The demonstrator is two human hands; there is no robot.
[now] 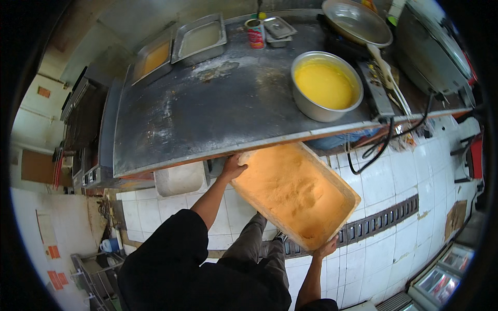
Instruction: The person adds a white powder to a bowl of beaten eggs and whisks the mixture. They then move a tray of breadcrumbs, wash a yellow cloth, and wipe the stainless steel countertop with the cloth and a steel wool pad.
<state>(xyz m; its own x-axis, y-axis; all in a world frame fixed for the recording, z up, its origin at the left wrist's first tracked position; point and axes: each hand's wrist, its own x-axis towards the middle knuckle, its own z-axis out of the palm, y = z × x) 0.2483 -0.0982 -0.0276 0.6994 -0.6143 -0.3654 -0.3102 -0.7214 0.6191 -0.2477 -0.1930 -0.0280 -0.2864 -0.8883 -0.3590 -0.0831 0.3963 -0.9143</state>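
Note:
Between my hands is a large rectangular tub [352, 202] with an orange, crumb-like powder [288, 182] spread over its inside. My left hand [233, 169] grips its rim at the left, close to the counter's front edge. Its near right corner rests in my right hand [327, 248], whose fingers are partly hidden beneath the tub. The tub is held above the tiled floor, and its far end passes under the edge of the dark countertop [202, 105]. On that counter, at the right, stands a round metal pot [325, 112] of thick yellow liquid [325, 83].
Two metal trays [200, 41] [155, 58] stand at the counter's back left. Further right are a can [255, 35], small lidded pans [278, 29] and a frying pan [358, 23]. A black cable [385, 149] hangs off the front edge. A pale bin [181, 180] sits below. A drain grate [377, 215] crosses the floor.

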